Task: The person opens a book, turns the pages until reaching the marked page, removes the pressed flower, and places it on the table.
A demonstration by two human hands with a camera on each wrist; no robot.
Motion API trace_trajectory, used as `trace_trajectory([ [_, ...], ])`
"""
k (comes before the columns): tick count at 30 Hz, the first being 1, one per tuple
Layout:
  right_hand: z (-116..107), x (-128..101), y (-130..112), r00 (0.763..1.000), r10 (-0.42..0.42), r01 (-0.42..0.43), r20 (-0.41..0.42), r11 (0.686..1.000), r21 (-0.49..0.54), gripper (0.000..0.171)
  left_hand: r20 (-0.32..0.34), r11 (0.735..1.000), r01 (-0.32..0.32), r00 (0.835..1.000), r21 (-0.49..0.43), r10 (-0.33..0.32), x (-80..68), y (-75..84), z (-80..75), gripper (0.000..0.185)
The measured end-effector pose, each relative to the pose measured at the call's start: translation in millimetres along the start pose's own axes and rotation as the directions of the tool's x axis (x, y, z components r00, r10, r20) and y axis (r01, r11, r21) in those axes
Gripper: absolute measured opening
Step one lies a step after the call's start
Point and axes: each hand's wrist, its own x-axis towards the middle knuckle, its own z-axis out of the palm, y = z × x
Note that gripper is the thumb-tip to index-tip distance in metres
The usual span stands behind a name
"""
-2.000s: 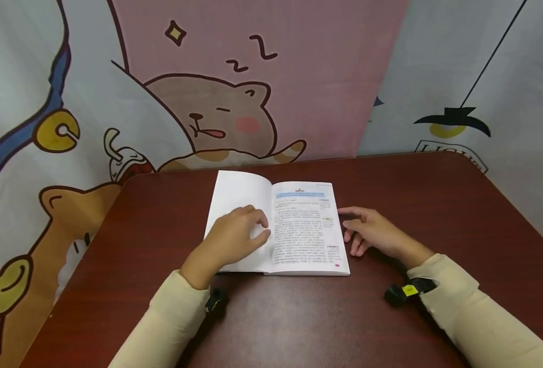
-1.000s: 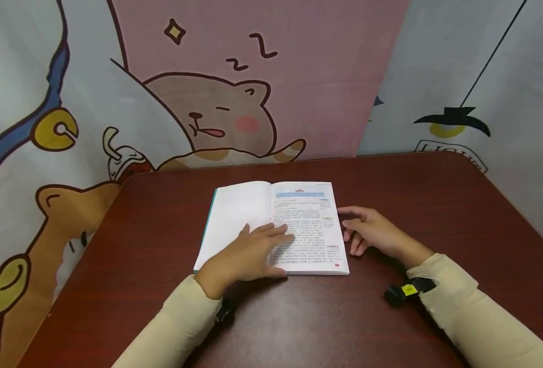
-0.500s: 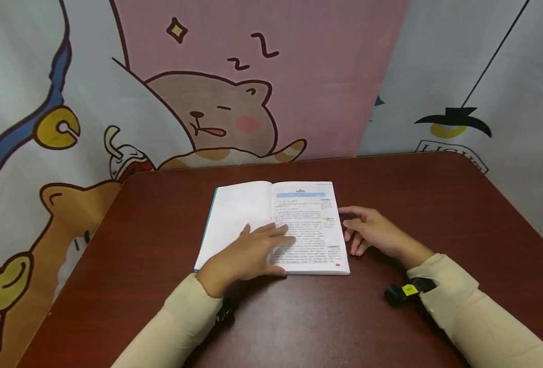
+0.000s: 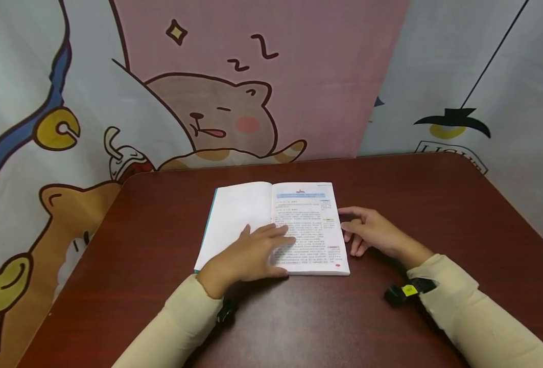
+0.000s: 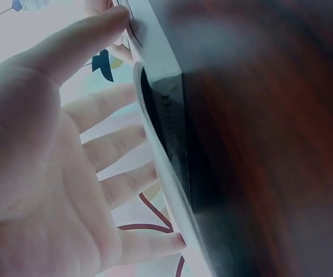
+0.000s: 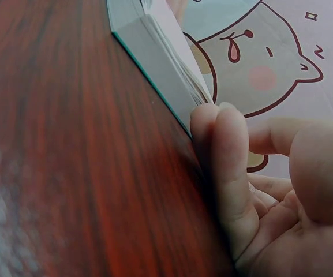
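Compared with the frame two seconds earlier, we see the left hand (image 4: 248, 255) lowered and reaching onto the right page (image 4: 308, 220); the left page (image 4: 241, 214) lies lower, exposing a teal cover edge (image 4: 206, 225). Against half a second earlier, we find almost no change. Largest in view, a cartoon-printed curtain (image 4: 335, 76) fills the upper part of the frame, behind a dark red table (image 4: 437, 204). On it, at the centre of the frame, we find the book (image 4: 272, 204) lying open. Its left hand neighbour, fingers spread, spans the gutter with the thumb by the lower edge, which we take as a way of keeping the leaves flat. Right of centre, the right hand (image 4: 372, 230) sets its fingertips at the outer edge, presumably to steady the book; whether they pinch any leaves, we cannot tell. Smallest is a yellow label (image 4: 409, 291) at the right wrist.
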Motion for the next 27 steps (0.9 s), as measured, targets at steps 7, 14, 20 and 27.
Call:
trace_trajectory([
  [7,-0.9,0.8,1.4,0.999,-0.032,0.032,-0.001,0.999,-0.019,0.06,0.001,1.0,-0.007,1.0,0.021,0.007,0.7,-1.5,-0.4,0.07],
  [14,-0.6,-1.0,-0.1,0.999,-0.036,0.037,0.014,0.999,-0.034,0.063,0.008,1.0,-0.016,1.0,0.023,0.016,-0.2,-3.5,0.7,0.067],
  [20,-0.6,-2.1,-0.8,0.999,-0.032,0.032,0.016,0.999,-0.026,0.062,0.008,1.0,-0.018,1.0,0.007,0.018,-1.0,-3.0,-0.2,0.065],
  [27,-1.0,-0.4,0.9,1.0,0.005,-0.005,0.011,1.0,-0.001,0.052,0.021,1.0,-0.014,1.0,0.006,0.014,-1.5,-3.6,-0.1,0.062],
])
